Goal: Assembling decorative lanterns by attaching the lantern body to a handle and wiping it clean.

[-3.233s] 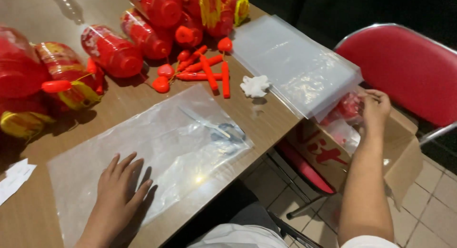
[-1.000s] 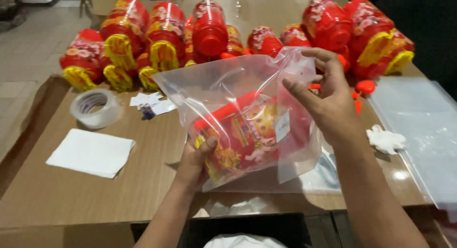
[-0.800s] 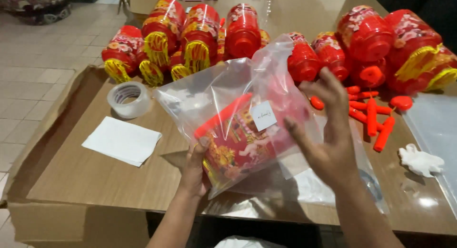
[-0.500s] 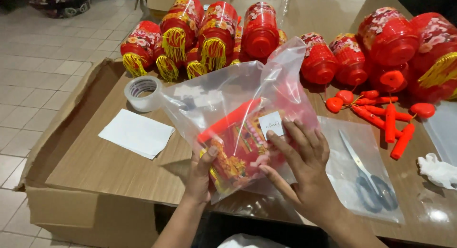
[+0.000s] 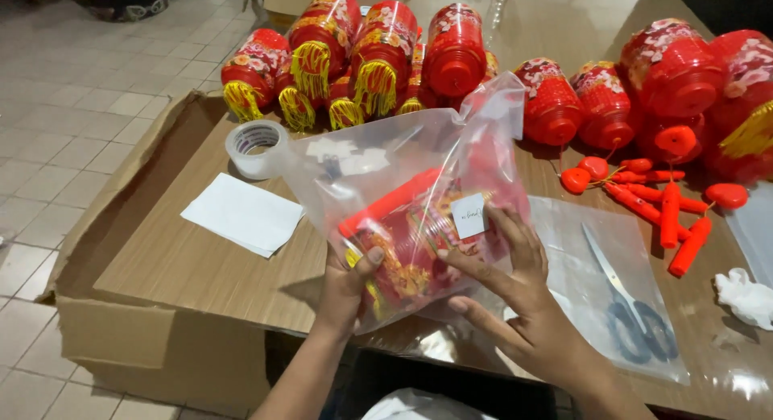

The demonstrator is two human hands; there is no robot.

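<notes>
We grip the clear bag (image 5: 403, 186) holding a red lantern (image 5: 411, 243) over the table (image 5: 201, 259), left hand (image 5: 350, 287) pinching its lower edge, right hand (image 5: 507, 291) spread flat against it

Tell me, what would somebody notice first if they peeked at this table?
Probably the clear plastic bag in the middle, with a red lantern inside, held between the left hand and right hand. Behind it, a row of red lanterns with yellow tassels fills the table's far edge, and scissors lie at the right.
</notes>
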